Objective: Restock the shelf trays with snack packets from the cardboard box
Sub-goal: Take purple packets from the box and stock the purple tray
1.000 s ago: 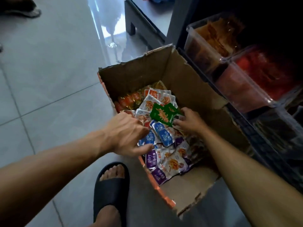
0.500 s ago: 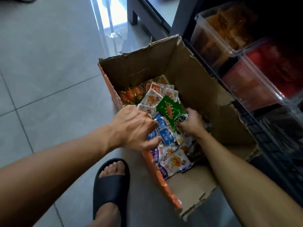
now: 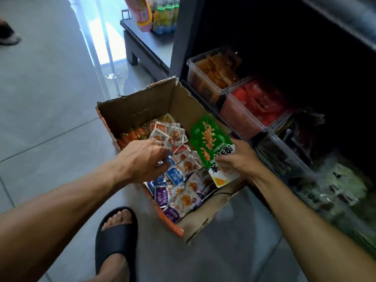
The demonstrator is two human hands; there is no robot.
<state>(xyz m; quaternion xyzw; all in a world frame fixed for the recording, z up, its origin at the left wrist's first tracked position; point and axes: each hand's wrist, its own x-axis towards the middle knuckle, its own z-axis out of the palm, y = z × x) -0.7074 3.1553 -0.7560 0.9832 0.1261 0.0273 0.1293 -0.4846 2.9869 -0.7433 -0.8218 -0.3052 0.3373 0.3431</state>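
An open cardboard box (image 3: 142,106) stands on the floor against the shelf, holding several small snack packets (image 3: 179,176) in white, blue, purple and orange. My right hand (image 3: 238,159) grips a stack of green packets (image 3: 211,143) lifted above the box's right side. My left hand (image 3: 144,159) hovers over the packets in the box with fingers loosely curled; I cannot see anything in it. Clear shelf trays sit to the right: one with orange packets (image 3: 205,78), one with red packets (image 3: 244,117), and a dark one (image 3: 284,155).
My foot in a black slide sandal (image 3: 116,239) stands on the grey tiled floor just left of the box. A low dark platform (image 3: 148,47) with bottled drinks (image 3: 164,17) is behind the box. A blurred tray of green packets (image 3: 341,192) lies at the far right.
My right hand has lifted the green packets up out of the box toward the shelf side. The view has tilted up, showing more of the shelf trays. My left hand stays over the box.
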